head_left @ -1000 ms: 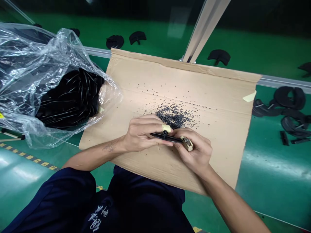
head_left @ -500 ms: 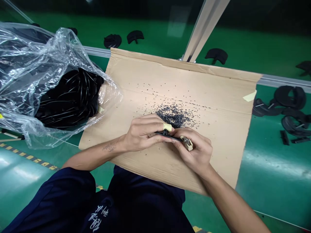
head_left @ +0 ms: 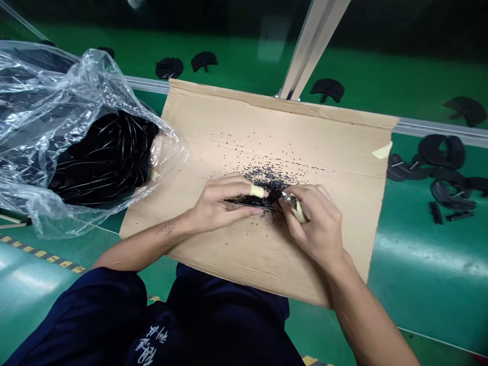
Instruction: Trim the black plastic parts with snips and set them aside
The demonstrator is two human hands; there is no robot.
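My left hand (head_left: 223,201) is closed, pinching a flat black plastic part (head_left: 249,202) by its edges, thumb below and fingers above. Pale yellow tape wraps one of its fingers. In my right hand (head_left: 318,221) is what looks like a pair of nippers (head_left: 298,207), with a shiny metal head and cream-coloured handles, mostly hidden by the palm. Their metal tip is just right of the black part, apart from it. Beneath both hands, a pile of tiny black bits (head_left: 269,178) spreads over a cardboard sheet (head_left: 213,109).
A clear plastic bag (head_left: 87,76) full of black curved parts (head_left: 110,157) lies open at left. More black parts (head_left: 442,152) rest on the green table at right. Several others (head_left: 205,61) lie beyond the metal rail, and an upright post (head_left: 310,48) rises behind the cardboard.
My right hand has drawn away to the right with the nippers, off the black part. The part in my left hand has turned, and a flat face with small lettering now shows.
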